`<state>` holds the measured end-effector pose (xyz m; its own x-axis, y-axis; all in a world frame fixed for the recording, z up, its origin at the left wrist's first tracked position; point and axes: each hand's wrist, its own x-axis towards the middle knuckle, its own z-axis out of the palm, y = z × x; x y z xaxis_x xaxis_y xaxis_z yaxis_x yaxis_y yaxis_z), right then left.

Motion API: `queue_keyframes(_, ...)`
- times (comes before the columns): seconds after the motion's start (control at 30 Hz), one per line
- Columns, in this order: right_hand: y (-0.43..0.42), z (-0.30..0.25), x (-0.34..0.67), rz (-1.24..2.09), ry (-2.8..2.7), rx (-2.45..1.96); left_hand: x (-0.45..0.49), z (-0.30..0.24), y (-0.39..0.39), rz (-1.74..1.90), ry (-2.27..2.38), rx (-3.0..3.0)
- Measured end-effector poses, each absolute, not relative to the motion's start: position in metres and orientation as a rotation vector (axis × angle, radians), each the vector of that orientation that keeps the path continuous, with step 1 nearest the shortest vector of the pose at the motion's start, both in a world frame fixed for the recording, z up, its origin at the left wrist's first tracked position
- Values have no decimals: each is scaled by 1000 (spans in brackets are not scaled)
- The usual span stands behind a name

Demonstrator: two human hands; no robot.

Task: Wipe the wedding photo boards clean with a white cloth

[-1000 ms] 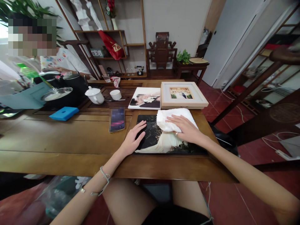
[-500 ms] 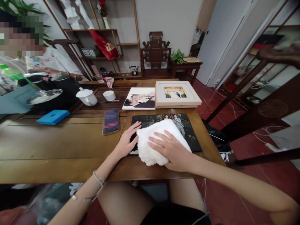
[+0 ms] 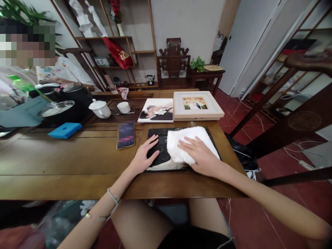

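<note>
White cloth (image 3: 192,132) lies on the dark photo panel (image 3: 162,150), covering most of its middle and right side, at 12 o'clock from your seat. Your right hand (image 3: 201,155) rests flat on top of it, fingers extended and slightly apart; that grip is unclenched, holding the cloth by contact from above (whether the thumb hooks its near edge, you cannot tell from this view). Your left hand (image 3: 144,155) lies spread at the panel's 9 o'clock edge, its fingertips on the dark face and nothing pinched in that grip.

The cloth should handle as light, soft and limp, with a fluffy edge that would bunch if you pushed from one corner; a broad palm near its middle suits it best. If you lift it, gather the free edge toward 11 o'clock. The panel looks thin and stiff, probably smooth enough to slide on the wooden surface (image 3: 77,157) and easy to scuff, so its outer edges are the safer hold.

From the cloth, a framed picture (image 3: 195,103) stands at 12 o'clock, a white-edged photo (image 3: 157,110) at 11, and a phone (image 3: 126,135) at 9.
</note>
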<state>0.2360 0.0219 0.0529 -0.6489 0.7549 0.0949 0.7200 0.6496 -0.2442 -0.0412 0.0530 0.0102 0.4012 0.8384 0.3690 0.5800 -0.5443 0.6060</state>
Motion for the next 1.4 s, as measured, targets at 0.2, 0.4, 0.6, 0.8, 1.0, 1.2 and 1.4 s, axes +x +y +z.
queue_keyframes(0.2, 0, 60, 238, 476, -2776, -916, -42, 9, 53, 909, 1217, 2298)
queue_keyframes(0.4, 64, 47, 263, 342, -2549, -1170, -41, 12, 51, 928, 1204, 2277)
queue_keyframes(0.6, 76, 40, 272, 296, -2482, -1211, -42, 13, 50, 973, 1134, 2268)
queue_keyframes(0.8, 41, 42, 259, 249, -2590, -1202, -42, 12, 52, 975, 1136, 2245)
queue_keyframes(1.0, -7, 53, 240, 352, -2807, -903, -42, 10, 53, 957, 1143, 2265)
queue_keyframes(1.2, 56, 48, 247, 268, -2667, -1127, -43, 9, 54, 969, 1149, 2264)
queue_keyframes(1.4, 101, 39, 252, 96, -2528, -1396, -43, 10, 52, 982, 1125, 2240)
